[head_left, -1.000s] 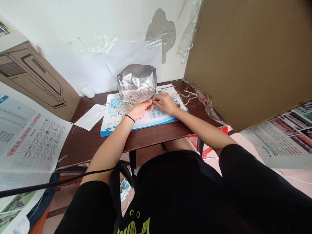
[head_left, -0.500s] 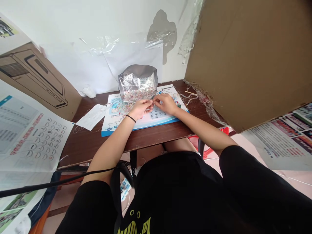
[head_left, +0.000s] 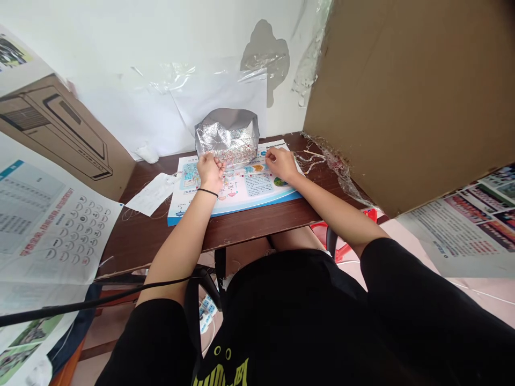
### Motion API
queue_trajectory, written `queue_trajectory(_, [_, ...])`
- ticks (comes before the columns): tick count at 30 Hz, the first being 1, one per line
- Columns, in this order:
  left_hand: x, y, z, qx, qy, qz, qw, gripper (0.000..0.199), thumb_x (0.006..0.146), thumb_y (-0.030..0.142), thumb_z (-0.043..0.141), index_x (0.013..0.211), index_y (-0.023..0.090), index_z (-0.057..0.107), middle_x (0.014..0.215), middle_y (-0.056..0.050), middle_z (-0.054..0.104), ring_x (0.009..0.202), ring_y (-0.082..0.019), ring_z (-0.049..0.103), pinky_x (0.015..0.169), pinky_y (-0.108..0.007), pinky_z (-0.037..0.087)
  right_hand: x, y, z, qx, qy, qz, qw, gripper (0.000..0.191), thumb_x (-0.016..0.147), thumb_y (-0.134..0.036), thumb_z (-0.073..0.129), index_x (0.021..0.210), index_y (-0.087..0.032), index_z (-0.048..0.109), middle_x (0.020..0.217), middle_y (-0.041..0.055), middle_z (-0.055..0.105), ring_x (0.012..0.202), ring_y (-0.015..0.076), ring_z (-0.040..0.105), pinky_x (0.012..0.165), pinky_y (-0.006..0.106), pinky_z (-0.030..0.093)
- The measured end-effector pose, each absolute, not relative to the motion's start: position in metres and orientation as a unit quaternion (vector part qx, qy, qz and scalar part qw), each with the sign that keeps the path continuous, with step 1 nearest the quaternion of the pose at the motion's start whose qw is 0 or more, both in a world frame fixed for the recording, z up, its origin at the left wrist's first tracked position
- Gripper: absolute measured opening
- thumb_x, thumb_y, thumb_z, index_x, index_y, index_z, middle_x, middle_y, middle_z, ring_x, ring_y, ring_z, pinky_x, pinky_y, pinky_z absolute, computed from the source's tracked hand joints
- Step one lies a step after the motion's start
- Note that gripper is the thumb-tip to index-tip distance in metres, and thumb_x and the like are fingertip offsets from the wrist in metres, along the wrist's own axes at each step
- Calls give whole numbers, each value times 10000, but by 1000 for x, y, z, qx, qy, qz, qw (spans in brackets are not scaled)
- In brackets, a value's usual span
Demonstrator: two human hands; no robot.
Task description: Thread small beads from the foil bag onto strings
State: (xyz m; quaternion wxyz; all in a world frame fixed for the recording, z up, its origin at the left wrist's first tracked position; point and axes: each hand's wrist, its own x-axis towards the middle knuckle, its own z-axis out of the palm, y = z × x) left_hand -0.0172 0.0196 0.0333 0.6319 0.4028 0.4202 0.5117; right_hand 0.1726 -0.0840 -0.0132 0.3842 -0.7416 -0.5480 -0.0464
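A silver-lined bag (head_left: 228, 134) stands upright against the wall, with many tiny pink and white beads (head_left: 237, 156) in its lower part. Close to the bag's lower left corner is my left hand (head_left: 210, 171), its fingers curled closed. My right hand (head_left: 281, 164) is to the right of the bag, thumb and fingers pinched together. Whatever either hand holds is too small to make out. Under both hands lies a printed booklet (head_left: 257, 186) with a blue edge, and a few small red bits are scattered on it.
Strung beads (head_left: 316, 161) and loose thread lie at the right of the brown table (head_left: 249, 228). A white paper slip (head_left: 151, 194) is left of the booklet. Cardboard walls (head_left: 402, 107) close in the right side, and a black cable (head_left: 100, 296) crosses at lower left.
My hands have moved apart from where they met in front of the bag. The left went leftward and curled; the right shifted slightly right, still pinched.
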Motion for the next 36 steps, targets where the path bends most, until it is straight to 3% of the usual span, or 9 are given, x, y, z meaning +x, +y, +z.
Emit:
queue_trajectory(3, [-21,23,33,533,463,481,519,213,1005,204,478,793,208,498,592,56,375,517,-86,348,566,-235,370,174,-86,-11,-751,-536,-52,382,111,865,-155,519,849,-209,614,952,76,738,975,274,611,865,414,397])
queue_trajectory(8, [-33,20,35,803,447,323,225,173,912,148,575,749,204,565,658,-22,510,740,-192,558,724,-320,409,179,-88,-8,-767,-515,-65,377,114,869,-137,501,851,-208,588,1045,104,716,1013,284,596,848,409,409])
queue_trajectory(12, [-37,16,40,841,458,253,140,144,923,176,525,799,212,588,757,-68,604,817,-244,606,725,-347,402,181,-87,-8,-775,-514,-61,363,117,883,-145,499,885,-209,596,1034,108,707,994,280,593,847,415,415])
queue_trajectory(16, [-35,18,40,837,452,254,176,207,937,194,510,732,204,537,709,-42,589,744,-199,577,696,-321,377,181,-87,-7,-781,-521,-74,336,160,909,-140,473,944,-209,612,1011,113,704,1028,298,577,892,455,408])
queue_trajectory(25, [-25,-2,41,757,395,205,479,220,974,166,463,759,198,503,640,2,606,513,-88,412,546,-258,320,186,-96,4,-825,-513,-77,225,290,959,-111,384,1005,-151,667,1106,192,716,1158,381,505,946,584,351])
queue_trajectory(28, [-23,-16,44,721,368,144,569,199,989,168,472,794,191,505,754,-29,668,579,-81,532,559,-236,393,187,-96,5,-833,-510,-56,206,323,966,-116,372,1028,-153,686,1147,184,719,1181,376,497,950,582,352])
queue_trajectory(31, [-23,-26,45,696,340,137,618,159,985,201,531,827,178,534,917,-59,699,763,-113,667,679,-262,529,186,-96,4,-833,-511,-48,207,336,954,-108,394,1117,-156,684,1249,179,695,1220,371,485,967,572,352])
queue_trajectory(33, [-22,-27,44,686,334,156,627,157,980,214,556,830,170,557,976,-66,694,839,-124,682,723,-275,563,184,-96,4,-824,-517,-56,228,332,955,-123,418,1163,-157,673,1299,180,675,1247,374,479,982,562,355])
queue_trajectory(36, [-20,-22,37,701,343,211,588,175,962,244,604,805,167,602,919,-57,679,823,-117,649,679,-243,543,175,-96,4,-767,-568,-37,296,279,1003,-224,426,1089,-169,686,1211,153,711,1197,342,540,992,506,387])
